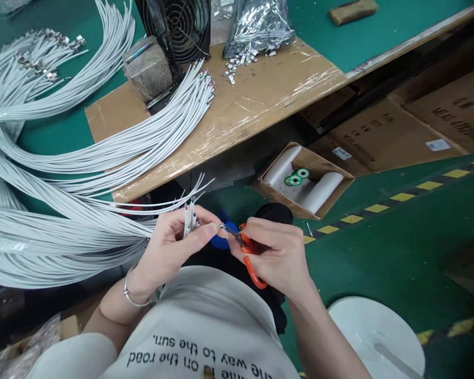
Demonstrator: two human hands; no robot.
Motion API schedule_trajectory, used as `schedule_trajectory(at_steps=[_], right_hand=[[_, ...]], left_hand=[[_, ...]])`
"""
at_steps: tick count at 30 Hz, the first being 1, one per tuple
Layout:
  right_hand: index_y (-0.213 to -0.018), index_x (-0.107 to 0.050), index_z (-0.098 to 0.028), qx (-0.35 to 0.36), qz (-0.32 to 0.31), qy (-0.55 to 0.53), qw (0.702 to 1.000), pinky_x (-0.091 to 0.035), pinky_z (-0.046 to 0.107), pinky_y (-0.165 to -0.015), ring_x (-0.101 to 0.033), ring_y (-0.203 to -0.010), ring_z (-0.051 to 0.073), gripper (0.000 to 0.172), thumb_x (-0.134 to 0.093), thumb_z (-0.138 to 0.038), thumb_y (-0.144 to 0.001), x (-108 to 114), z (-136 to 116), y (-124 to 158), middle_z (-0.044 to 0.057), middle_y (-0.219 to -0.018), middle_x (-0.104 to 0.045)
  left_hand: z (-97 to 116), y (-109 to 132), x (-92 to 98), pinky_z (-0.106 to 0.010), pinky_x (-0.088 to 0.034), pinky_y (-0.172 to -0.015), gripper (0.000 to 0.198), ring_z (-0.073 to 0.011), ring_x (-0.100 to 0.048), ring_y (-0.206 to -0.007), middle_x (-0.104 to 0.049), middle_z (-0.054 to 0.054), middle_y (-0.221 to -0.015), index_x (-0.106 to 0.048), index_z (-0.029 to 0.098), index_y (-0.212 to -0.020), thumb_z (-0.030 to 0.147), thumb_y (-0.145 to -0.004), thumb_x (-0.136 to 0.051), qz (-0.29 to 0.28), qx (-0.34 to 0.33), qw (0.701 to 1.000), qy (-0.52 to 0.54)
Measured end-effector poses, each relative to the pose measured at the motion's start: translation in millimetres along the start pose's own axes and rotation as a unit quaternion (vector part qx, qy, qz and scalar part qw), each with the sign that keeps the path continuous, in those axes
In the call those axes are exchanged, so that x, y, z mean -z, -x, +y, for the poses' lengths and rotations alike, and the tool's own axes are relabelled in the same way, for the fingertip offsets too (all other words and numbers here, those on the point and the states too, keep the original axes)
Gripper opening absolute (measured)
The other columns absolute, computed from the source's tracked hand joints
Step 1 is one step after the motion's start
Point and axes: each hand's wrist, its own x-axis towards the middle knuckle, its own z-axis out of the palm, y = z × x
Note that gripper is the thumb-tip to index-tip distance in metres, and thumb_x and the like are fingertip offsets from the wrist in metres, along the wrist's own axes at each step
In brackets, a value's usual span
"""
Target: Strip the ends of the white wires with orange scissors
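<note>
My left hand [181, 239] is closed round a bunch of white cables [187, 218], their cut ends poking up between the fingers. Its thumb and forefinger pinch the end of one cable, where thin coloured wires show. In my right hand [274, 250] is a pair of orange-handled scissors [254, 271]. Their dark blades [234, 233] point left and meet the pinched wire ends; whether the blades are apart is too small to tell. A thick bundle of white cables [82, 210] runs from the left up to my left hand.
More white cables [174, 118] lie across cardboard [260, 100] on the green table. A fan [185, 26], a wrapped block [148, 71], a bag of metal parts [258, 26] and loose clips [239, 66] sit behind. An open carton [327, 208] and a white round stool [375, 326] stand to the right.
</note>
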Motion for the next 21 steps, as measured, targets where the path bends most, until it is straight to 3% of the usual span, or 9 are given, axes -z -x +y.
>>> schedule_trajectory(at_steps=[6, 10, 14, 17, 19, 21], right_hand=[[-0.059, -0.038, -0.021, 0.01, 0.005, 0.018, 1.0, -0.022, 0.028, -0.049, -0.026, -0.056, 0.008, 0.044, -0.07, -0.005, -0.085, 0, 1, 1, -0.006, -0.061, -0.032], [-0.059, -0.038, -0.021, 0.01, 0.037, 0.025, 0.999, -0.019, 0.029, -0.048, -0.025, -0.055, 0.008, 0.047, -0.073, -0.006, -0.087, 5, 0, -1, -0.006, -0.061, -0.032], [-0.059, -0.042, -0.021, -0.015, 0.093, 0.037, 0.995, -0.019, 0.03, -0.048, -0.027, -0.053, 0.008, 0.047, -0.075, -0.009, -0.091, 13, 1, -1, -0.006, -0.059, -0.034], [-0.057, -0.048, -0.021, -0.041, 0.125, 0.056, 0.99, -0.024, 0.03, -0.048, -0.033, -0.051, 0.01, 0.047, -0.079, -0.018, -0.093, 20, 4, 2, -0.004, -0.056, -0.041], [-0.056, -0.053, -0.021, -0.056, 0.139, 0.074, 0.986, -0.026, 0.031, -0.047, -0.037, -0.05, 0.011, 0.048, -0.079, -0.027, -0.097, 24, 5, 5, -0.002, -0.054, -0.045], [-0.056, -0.057, -0.022, -0.064, 0.152, 0.087, 0.982, -0.027, 0.032, -0.047, -0.038, -0.049, 0.011, 0.05, -0.077, -0.035, -0.099, 27, 6, 7, -0.002, -0.053, -0.046]], left_hand=[[0, 0, 0.2, -0.023, -0.034, -0.051, 0.02, -0.0065, -0.039, -0.052, -0.077, -0.002, -0.076, -0.085, 0.019, -0.084, 0.033, -0.098, -0.081, 0.008, 0.001, 1.0, -0.015], [-2, -1, 0.7, -0.023, -0.028, -0.047, 0.023, -0.0065, -0.037, -0.051, -0.068, -0.001, -0.068, -0.085, 0.018, -0.089, 0.04, -0.096, -0.083, 0.01, 0.041, 0.999, 0.003], [-8, -1, 3.5, -0.019, -0.033, -0.048, 0.02, -0.0073, -0.047, -0.057, -0.064, 0.001, -0.075, -0.082, 0.019, -0.106, 0.037, -0.096, -0.085, 0.025, 0.019, 0.999, 0.043], [-14, -3, 6.2, -0.017, -0.035, -0.049, 0.016, -0.0048, -0.048, -0.059, -0.066, 0.0, -0.088, -0.076, 0.02, -0.103, 0.031, -0.096, -0.085, 0.055, -0.034, 0.995, 0.077], [-17, -4, 7.2, -0.016, -0.037, -0.049, 0.013, -0.0036, -0.047, -0.055, -0.064, 0.002, -0.085, -0.074, 0.02, -0.099, 0.03, -0.098, -0.082, 0.052, -0.052, 0.994, 0.083], [-20, -6, 7.3, -0.018, -0.046, -0.054, 0.011, -0.006, -0.055, -0.056, -0.066, 0.001, -0.081, -0.077, 0.019, -0.102, 0.03, -0.1, -0.08, 0.047, -0.058, 0.995, 0.071]])
